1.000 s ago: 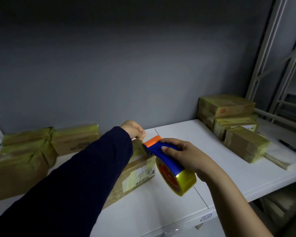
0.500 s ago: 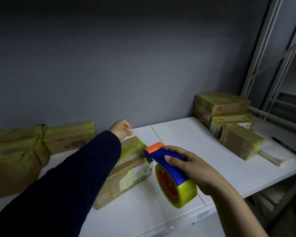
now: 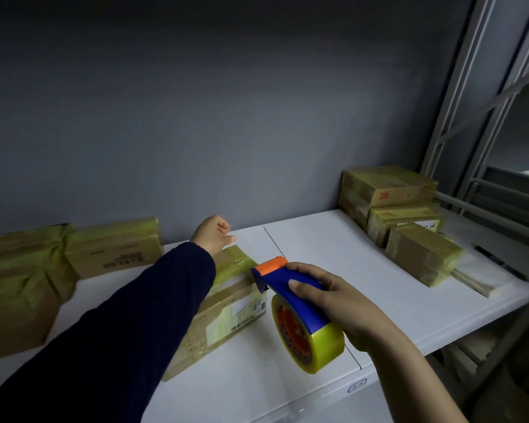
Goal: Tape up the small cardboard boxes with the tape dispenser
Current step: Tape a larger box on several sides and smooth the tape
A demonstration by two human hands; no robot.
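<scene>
Tape dispenser [image 3: 290,288] is gripped in our right hand [image 3: 342,306], fingers wrapped over the blue handle. Its orange cutter sits at the right top edge of the cardboard box [image 3: 226,312], and the yellow roll hangs just right of that box. The box lies on the white shelf [image 3: 333,254]. Our left hand [image 3: 213,235] is at the box's far end, fingers curled; we cannot tell whether it pinches anything. Left of the box are wrapped parcels [image 3: 113,248]; well to its right, stacked taped boxes [image 3: 388,190].
</scene>
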